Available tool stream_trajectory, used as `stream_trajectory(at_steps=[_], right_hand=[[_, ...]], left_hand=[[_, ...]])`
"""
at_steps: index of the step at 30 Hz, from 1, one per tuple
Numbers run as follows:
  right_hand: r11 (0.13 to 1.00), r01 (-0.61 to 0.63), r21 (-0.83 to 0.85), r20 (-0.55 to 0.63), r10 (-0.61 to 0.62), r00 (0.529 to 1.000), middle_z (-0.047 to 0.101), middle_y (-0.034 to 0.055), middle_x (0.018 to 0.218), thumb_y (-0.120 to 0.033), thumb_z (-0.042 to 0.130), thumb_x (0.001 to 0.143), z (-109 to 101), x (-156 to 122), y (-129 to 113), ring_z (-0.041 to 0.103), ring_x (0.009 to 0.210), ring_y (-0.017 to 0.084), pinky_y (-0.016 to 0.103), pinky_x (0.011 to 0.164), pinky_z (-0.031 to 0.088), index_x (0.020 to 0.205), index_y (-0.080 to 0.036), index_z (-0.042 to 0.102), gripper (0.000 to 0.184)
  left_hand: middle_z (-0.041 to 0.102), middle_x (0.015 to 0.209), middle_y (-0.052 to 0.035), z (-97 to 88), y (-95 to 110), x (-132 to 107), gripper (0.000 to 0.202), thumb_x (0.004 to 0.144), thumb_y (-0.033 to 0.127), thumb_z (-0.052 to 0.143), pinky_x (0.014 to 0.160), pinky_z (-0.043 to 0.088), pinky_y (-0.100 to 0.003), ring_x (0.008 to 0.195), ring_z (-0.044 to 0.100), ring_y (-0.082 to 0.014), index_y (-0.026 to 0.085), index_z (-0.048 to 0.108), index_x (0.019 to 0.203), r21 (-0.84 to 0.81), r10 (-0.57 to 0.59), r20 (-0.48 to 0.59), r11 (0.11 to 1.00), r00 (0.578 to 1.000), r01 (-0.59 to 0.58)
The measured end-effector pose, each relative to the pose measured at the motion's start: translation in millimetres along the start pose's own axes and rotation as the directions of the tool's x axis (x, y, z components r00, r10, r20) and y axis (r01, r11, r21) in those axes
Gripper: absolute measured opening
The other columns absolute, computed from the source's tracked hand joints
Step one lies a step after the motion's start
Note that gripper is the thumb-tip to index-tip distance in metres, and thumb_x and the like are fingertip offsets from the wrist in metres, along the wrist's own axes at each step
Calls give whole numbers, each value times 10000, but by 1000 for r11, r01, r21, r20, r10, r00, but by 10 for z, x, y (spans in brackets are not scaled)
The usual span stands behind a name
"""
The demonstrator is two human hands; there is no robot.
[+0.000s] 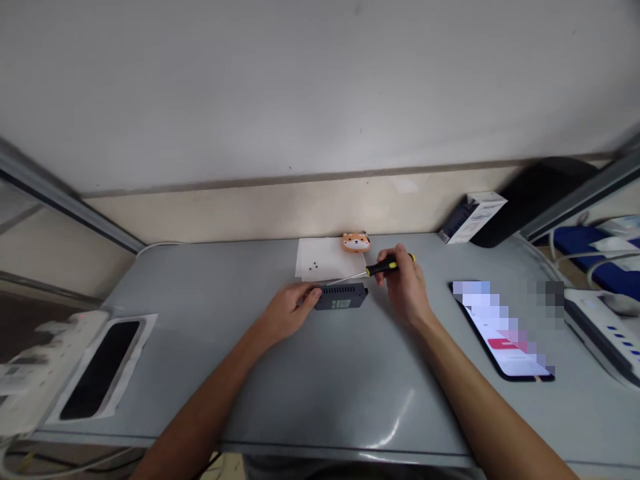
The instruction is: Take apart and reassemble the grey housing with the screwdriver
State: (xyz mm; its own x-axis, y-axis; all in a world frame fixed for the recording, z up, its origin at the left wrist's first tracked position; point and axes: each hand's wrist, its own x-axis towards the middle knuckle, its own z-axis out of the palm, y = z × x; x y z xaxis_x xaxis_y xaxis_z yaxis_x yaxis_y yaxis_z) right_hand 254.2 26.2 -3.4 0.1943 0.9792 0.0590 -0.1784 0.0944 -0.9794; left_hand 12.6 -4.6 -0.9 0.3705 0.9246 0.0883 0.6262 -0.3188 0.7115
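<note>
My left hand [293,308] grips the left end of a small dark box-shaped device [341,297], which has a row of vent slots and a pale label. In my right hand [403,283] is a screwdriver [383,265] with a black and yellow handle. Its thin metal shaft points left, and the tip reaches the device's upper left edge beside my left fingers. Whether the tip sits in a screw is too small to tell. Behind the device, several tiny dark screws [313,266] lie on white paper [323,250].
An orange animal-face case [356,242] rests on the paper. A lit phone [503,333] lies to the right, near a power strip [605,333]. To the left are a dark phone [100,370] and another power strip [55,370]. A small box [473,217] leans at the back right.
</note>
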Motion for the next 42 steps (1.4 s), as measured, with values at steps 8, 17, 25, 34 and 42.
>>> stream_trajectory(at_steps=[8,17,25,34,42], right_hand=[[999,-48,-24,76,50,996,554,-13,534,-816,574,859,29,-37,46,522,484,161,337,561,435,734,-244,628,588],[995,-58,-76,88,64,994,502,-30,474,-815,537,878,42,-56,56,534,514,172,333,595,424,761,-235,646,601],[996,-71,-52,51,74,996,530,-23,504,-795,589,863,50,-53,46,514,497,163,336,580,411,734,-240,642,572],[986,0,-166,46,8,999,651,5,659,-819,579,839,67,3,154,551,610,175,317,614,448,900,-230,645,596],[964,28,-264,154,14,988,715,28,737,-794,576,863,91,-34,200,560,623,163,309,623,469,972,-211,678,602]], left_hand=[[772,1135,-103,-49,-27,-58,275,1048,313,466,945,591,-396,988,732,-224,211,667,1206,152,323,-148,941,935,-301],[782,1090,-86,-24,-47,-48,206,945,186,608,876,599,-352,946,756,-206,227,673,1136,338,553,-211,815,806,-471],[783,1071,-76,-11,-79,-46,95,979,226,596,862,603,-344,906,754,-189,237,690,973,397,515,-166,816,841,-421],[766,1085,-76,-43,-47,-37,121,978,181,576,821,612,-321,844,729,-164,234,685,972,439,589,-157,761,793,-478],[731,1040,-76,-93,1,-53,140,930,130,560,781,581,-328,782,671,-171,228,647,981,398,574,-181,785,799,-474]])
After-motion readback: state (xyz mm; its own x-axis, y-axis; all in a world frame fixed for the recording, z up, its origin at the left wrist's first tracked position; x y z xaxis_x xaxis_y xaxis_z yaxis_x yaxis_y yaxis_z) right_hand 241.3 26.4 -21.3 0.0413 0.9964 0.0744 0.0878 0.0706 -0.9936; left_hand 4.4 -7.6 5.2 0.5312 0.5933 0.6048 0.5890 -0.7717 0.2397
